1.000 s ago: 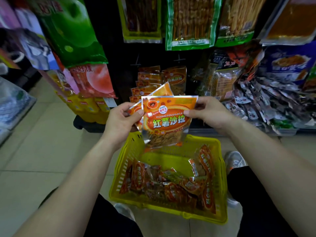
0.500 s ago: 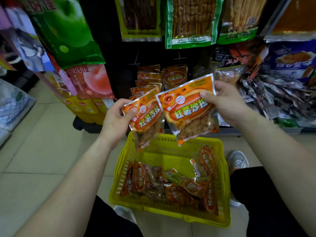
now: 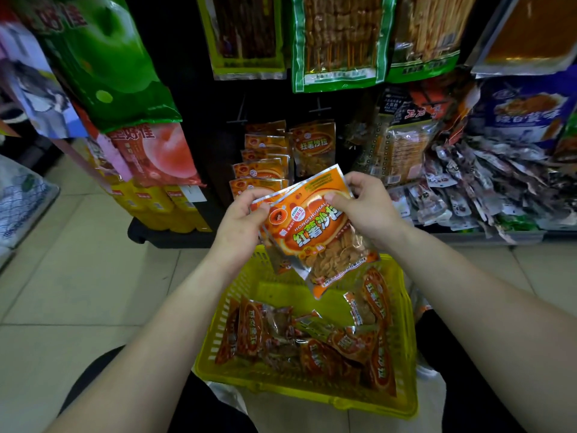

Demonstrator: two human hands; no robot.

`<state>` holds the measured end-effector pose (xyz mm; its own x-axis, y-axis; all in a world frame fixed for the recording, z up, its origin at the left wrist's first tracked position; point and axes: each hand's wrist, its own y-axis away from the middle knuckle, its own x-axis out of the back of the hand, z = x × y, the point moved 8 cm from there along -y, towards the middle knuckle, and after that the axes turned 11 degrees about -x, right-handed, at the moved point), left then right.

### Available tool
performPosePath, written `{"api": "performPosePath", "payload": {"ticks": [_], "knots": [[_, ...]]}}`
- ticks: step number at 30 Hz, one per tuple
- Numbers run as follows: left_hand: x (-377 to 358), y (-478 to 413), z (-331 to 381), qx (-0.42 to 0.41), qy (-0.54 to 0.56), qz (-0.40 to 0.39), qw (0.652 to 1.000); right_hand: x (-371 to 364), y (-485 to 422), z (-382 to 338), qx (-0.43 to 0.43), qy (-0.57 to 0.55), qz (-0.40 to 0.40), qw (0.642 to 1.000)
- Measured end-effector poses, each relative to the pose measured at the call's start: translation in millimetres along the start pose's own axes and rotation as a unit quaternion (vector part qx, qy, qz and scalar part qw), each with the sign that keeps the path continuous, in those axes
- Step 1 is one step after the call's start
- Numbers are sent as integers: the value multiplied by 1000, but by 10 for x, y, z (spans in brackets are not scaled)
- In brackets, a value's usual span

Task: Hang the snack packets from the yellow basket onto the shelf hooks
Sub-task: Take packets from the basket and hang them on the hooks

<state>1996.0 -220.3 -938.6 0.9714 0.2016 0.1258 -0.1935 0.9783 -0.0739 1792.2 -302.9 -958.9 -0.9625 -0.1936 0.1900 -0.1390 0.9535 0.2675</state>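
Two orange snack packets (image 3: pixel 315 232) pinched together above the yellow basket (image 3: pixel 312 398), front one overlapping a second behind it. Likely trouble: slick foil faces sliding against each other, so the rear packet could slip free and drop back into the basket, or miss its rim and land on the floor. Also possible: punched holes at the top edges failing to line up, leaving only one packet threaded on a hook; holes hidden under the fingers here, so cannot confirm. Crowding on the hooks above the basket another risk, with hung orange packets (image 3: pixel 265 157) already stacked close there, easy to knock loose when pushing new ones on.

Left hand (image 3: pixel 242 218) raised above the basket's far left corner, grip closed with thumb on the front of the packets' upper left corner and fingers curled behind. Right hand (image 3: pixel 365 204) above the basket's far right side, grip closed on the upper right edge, thumb across the front, fingers wrapped over the top. Both forearms reaching forward over the basket, wrists bent slightly inward. More loose packets (image 3: pixel 299 342) heaped in the basket, not yet hung.
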Motion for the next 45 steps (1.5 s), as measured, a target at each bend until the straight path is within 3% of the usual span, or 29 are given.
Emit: {"api": "performPosePath", "payload": {"ticks": [7,20,22,25,27,35,40,45], "knots": [[45,-39,5,-55,-137,44,988,-26,-51,52,-11,18,50,999],[112,-138,-73,-74,-204,21,976,-65,-47,-113,59,197,-18,978],[80,-128,-79,-74,-201,9,977,-70,11,-201,101,253,-2,962],[2,-109,-83,-76,-205,-11,976,-180,132,-356,188,394,28,899],[-61,-99,-80,-79,-208,-24,975,-275,181,-392,209,436,23,875],[-66,-178,-158,-89,-232,-26,968,-200,32,-355,148,442,26,884],[109,-373,-466,-19,-243,-51,968,-1,-436,-577,155,456,77,873],[19,-785,-1009,30,-245,-69,967,-29,-1235,-331,126,503,101,849]]}}
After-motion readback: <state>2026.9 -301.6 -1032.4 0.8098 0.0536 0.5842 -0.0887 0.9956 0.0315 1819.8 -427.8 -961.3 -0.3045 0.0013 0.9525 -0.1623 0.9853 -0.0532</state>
